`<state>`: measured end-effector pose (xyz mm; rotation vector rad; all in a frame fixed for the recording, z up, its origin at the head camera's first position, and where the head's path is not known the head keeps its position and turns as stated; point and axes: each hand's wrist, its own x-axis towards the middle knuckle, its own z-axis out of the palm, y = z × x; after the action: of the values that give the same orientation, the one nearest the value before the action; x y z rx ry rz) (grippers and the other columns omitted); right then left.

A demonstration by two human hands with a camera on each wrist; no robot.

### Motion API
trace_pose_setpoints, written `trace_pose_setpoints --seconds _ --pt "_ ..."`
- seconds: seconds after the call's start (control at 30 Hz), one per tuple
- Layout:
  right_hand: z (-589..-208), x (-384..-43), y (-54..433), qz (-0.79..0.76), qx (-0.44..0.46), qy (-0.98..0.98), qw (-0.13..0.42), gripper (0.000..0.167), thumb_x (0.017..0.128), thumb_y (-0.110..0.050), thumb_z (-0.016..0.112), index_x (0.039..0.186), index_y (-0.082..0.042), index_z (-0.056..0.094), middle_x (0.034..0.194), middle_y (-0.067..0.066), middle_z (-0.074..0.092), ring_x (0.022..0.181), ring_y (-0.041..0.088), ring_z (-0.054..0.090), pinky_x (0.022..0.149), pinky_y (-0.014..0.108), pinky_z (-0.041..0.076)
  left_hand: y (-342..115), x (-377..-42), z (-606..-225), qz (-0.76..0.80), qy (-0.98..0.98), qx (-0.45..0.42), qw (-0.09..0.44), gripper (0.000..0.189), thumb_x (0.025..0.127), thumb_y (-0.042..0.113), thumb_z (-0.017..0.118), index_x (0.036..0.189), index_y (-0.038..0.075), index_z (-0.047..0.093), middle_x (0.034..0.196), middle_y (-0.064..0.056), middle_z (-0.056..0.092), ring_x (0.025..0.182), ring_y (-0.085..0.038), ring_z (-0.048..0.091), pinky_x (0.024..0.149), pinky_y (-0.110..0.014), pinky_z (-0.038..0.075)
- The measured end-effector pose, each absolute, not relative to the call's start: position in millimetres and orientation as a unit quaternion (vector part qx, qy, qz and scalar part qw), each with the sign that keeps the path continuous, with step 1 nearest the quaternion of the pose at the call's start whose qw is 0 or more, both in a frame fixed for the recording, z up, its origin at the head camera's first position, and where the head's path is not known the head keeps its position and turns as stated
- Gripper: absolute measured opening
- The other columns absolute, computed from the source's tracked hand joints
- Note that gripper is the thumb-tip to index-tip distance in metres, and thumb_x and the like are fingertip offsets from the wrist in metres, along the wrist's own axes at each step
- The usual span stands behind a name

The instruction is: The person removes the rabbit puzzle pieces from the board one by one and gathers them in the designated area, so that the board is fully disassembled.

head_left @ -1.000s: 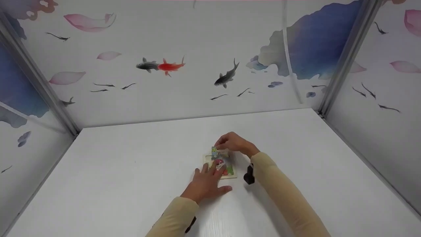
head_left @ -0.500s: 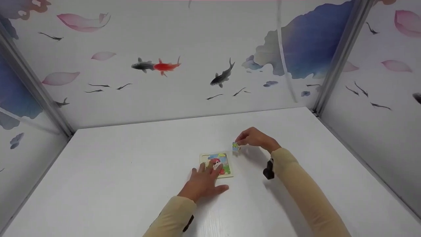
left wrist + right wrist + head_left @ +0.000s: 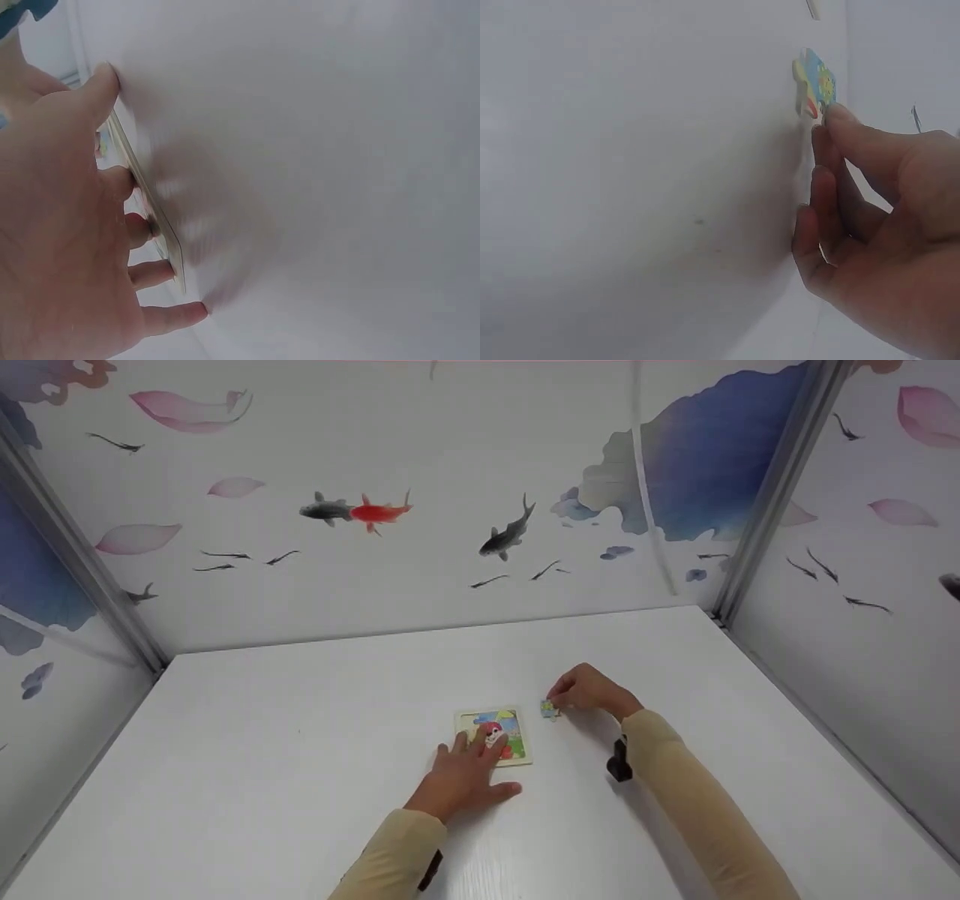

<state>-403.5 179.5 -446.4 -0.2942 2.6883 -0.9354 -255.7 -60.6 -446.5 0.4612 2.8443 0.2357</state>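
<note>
A small square jigsaw puzzle (image 3: 511, 722) in a pale wooden frame lies on the white table, showing a cartoon figure with a red top. My left hand (image 3: 457, 772) rests on its lower left part with spread, straight fingers, hiding some of the picture. In the left wrist view, the fingertips lie along the puzzle's edge (image 3: 154, 202). To the right of the puzzle, my right hand (image 3: 589, 690) pinches a jigsaw piece (image 3: 550, 709) between thumb and forefinger. In the right wrist view, this piece (image 3: 815, 81) shows blue, yellow and a bit of red, close over the table.
The white table (image 3: 300, 780) is bordered by a back wall (image 3: 420, 585) and side walls printed with fish and petals. Metal posts (image 3: 757, 510) stand at the back corners. A black wrist device (image 3: 619, 761) sits under the right sleeve.
My right hand has lifted the jigsaw piece off the puzzle's top edge, carried it right, then lowered it toward the table. The left hand has stayed on the puzzle.
</note>
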Motion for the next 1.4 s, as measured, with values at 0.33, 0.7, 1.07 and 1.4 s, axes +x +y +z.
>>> trace_pose_setpoints --seconds 0.33,0.7,1.07,1.4 --pt "-448 -402 174 -0.327 -0.090 0.931 0.131 0.018 0.095 -0.018 0.069 0.107 -0.008 0.076 0.111 0.010 0.072 0.093 0.019 0.058 0.081 0.029 0.050 -56 -253 -440 0.098 0.975 0.146 0.139 0.084 0.092 0.068 0.053 0.159 0.024 0.031 0.168 -0.008 0.022 0.156 -0.038 0.019 0.122 -0.061 0.023" --pt "-433 -398 140 -0.357 -0.128 0.918 0.116 0.018 0.096 -0.018 0.067 0.109 -0.008 0.075 0.110 0.010 0.072 0.091 0.017 0.061 0.085 0.031 0.054 -33 -250 -443 0.073 0.976 0.175 0.107 0.085 0.092 0.070 0.052 0.158 0.019 0.033 0.166 -0.010 0.027 0.154 -0.036 0.026 0.121 -0.061 0.025" --pt "-438 -389 104 -0.357 -0.194 0.904 0.136 0.015 0.095 -0.016 0.069 0.106 -0.008 0.077 0.106 0.008 0.075 0.090 0.016 0.059 0.088 0.033 0.054 -32 -254 -444 0.054 0.976 0.186 0.100 0.086 0.092 0.068 0.054 0.158 0.017 0.033 0.166 -0.010 0.028 0.152 -0.034 0.027 0.116 -0.063 0.032" --pt "-451 -394 90 -0.339 -0.224 0.901 0.154 0.018 0.094 -0.010 0.066 0.105 -0.016 0.079 0.114 0.004 0.073 0.099 0.018 0.059 0.093 0.037 0.053 -36 -256 -445 0.038 0.974 0.205 0.092 0.083 0.091 0.068 0.055 0.155 0.018 0.038 0.164 -0.009 0.033 0.152 -0.033 0.027 0.116 -0.060 0.033"
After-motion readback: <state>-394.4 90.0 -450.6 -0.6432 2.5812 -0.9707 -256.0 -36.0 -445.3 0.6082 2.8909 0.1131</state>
